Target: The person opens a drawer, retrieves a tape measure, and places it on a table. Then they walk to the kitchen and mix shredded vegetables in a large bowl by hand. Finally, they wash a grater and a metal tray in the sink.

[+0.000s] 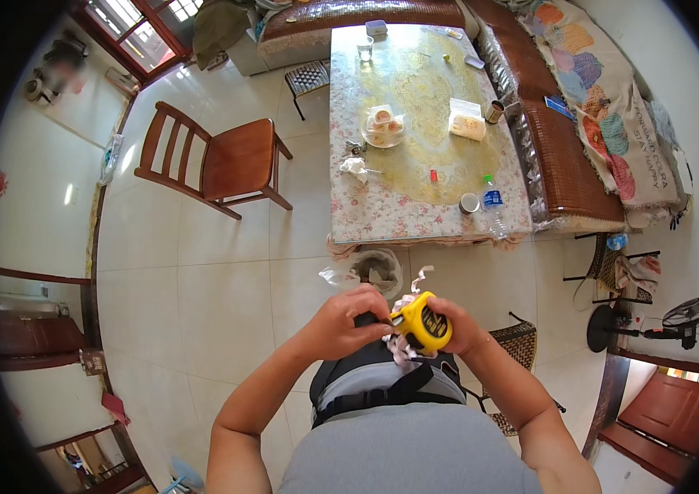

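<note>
My right hand (462, 326) grips a yellow tape measure (428, 327) with a dark label on its side, held in front of my waist. The thumb and fingers of my left hand (354, 324) pinch together at its mouth; exactly what lies between the fingertips is partly hidden. A pale, crinkled strip (400, 353) hangs below the case, and a curled end (422, 278) of similar strip sticks up beyond it. Past my hands, on the floor, stands a waste bin (394, 272) with a plastic liner.
Ahead is a table (362, 216) under a floral cloth, bearing a plate of food (383, 128), a paper cup (469, 203) and a plastic bottle (493, 200). A wooden chair (238, 154) stands left. At right are a woven chair (516, 346) and a fan (686, 321).
</note>
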`<state>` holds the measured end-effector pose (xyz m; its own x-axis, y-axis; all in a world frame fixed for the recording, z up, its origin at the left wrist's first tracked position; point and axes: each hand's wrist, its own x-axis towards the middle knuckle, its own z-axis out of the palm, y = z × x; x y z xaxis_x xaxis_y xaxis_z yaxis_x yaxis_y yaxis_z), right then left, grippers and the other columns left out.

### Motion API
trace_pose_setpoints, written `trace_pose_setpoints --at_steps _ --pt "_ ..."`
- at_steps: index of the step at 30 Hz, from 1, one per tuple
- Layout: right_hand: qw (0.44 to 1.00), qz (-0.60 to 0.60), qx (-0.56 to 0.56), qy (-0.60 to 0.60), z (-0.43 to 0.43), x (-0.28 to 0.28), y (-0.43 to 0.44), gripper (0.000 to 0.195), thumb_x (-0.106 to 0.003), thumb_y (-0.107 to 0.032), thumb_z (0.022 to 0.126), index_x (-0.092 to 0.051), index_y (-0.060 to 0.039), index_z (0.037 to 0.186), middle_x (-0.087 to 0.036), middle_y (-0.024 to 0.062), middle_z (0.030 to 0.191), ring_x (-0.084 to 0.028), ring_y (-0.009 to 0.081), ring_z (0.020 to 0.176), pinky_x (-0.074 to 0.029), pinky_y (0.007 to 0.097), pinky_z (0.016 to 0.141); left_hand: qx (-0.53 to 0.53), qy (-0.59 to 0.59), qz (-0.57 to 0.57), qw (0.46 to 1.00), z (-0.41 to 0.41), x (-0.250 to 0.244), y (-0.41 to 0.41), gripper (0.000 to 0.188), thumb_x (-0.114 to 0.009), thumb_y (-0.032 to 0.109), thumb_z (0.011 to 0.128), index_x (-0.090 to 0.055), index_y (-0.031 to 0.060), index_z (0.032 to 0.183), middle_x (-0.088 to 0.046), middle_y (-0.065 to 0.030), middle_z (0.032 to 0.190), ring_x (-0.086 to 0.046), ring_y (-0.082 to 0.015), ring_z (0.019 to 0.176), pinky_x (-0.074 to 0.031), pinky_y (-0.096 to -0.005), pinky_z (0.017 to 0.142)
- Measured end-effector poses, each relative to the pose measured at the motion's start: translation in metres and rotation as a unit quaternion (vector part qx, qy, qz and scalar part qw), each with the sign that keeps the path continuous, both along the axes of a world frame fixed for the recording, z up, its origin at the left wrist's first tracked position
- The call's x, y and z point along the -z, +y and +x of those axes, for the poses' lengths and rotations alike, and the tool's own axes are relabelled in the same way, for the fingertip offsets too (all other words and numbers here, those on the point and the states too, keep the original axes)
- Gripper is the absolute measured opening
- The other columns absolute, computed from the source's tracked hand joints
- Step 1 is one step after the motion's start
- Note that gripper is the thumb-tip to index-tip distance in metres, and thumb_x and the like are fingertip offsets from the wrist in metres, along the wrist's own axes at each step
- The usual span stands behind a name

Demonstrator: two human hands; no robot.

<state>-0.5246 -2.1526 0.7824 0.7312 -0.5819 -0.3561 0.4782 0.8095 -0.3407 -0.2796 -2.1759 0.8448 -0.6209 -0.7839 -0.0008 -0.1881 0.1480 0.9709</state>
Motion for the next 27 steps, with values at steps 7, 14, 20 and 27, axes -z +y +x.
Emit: trace_pose_setpoints --at_steps 7,14,20,27 --pt "0.974 0.193 -0.028 0.114 -0.038 0.062 -0.079 0.049 -0.050 -0.043 0.090 -0.055 -0.0029 0.118 -0.066 0.0195 0.094 -0.063 0.0250 0.062 -0.051 0.0313 0.042 -0.290 0.198 0.476 0.806 0.077 0.029 -0.050 0.005 -0.058 0.011 0.090 -0.057 0.0087 0.086 -0.062 -0.0037 0.087 -0.062 -0.0161 0.080 -0.052 -0.0330 0.076" --pt "0.931 0.302 -0.139 0.149 -0.078 0.162 -0.142 0.047 -0.047 -0.041 0.089 -0.057 -0.0032 0.116 -0.065 0.0204 0.096 -0.064 0.0269 0.068 -0.055 0.0361 0.051 -0.496 0.272 0.518 0.642 0.114 0.089 -0.038 0.009 -0.057 0.017 0.091 -0.058 0.0092 0.086 -0.065 -0.0042 0.079 -0.065 -0.0186 0.074 -0.054 -0.0398 0.073" --pt "0.908 0.308 -0.208 0.195 -0.080 0.157 -0.218 0.050 -0.048 -0.042 0.089 -0.055 -0.0009 0.117 -0.065 0.0208 0.095 -0.064 0.0246 0.067 -0.056 0.0341 0.049 -0.539 0.317 0.511 0.589 0.087 0.104 -0.058 0.006 -0.060 0.015 0.088 -0.058 0.0089 0.086 -0.064 -0.0054 0.079 -0.065 -0.0196 0.073 -0.054 -0.0398 0.072" --pt "0.892 0.266 -0.279 0.235 -0.060 0.145 -0.301 0.050 -0.050 -0.043 0.089 -0.056 -0.0008 0.115 -0.065 0.0216 0.095 -0.066 0.0273 0.066 -0.056 0.0333 0.045 -0.531 0.316 0.515 0.594 0.045 0.114 -0.091 0.009 -0.061 0.015 0.089 -0.057 0.0090 0.094 -0.063 -0.0044 0.084 -0.064 -0.0183 0.079 -0.053 -0.0383 0.075"
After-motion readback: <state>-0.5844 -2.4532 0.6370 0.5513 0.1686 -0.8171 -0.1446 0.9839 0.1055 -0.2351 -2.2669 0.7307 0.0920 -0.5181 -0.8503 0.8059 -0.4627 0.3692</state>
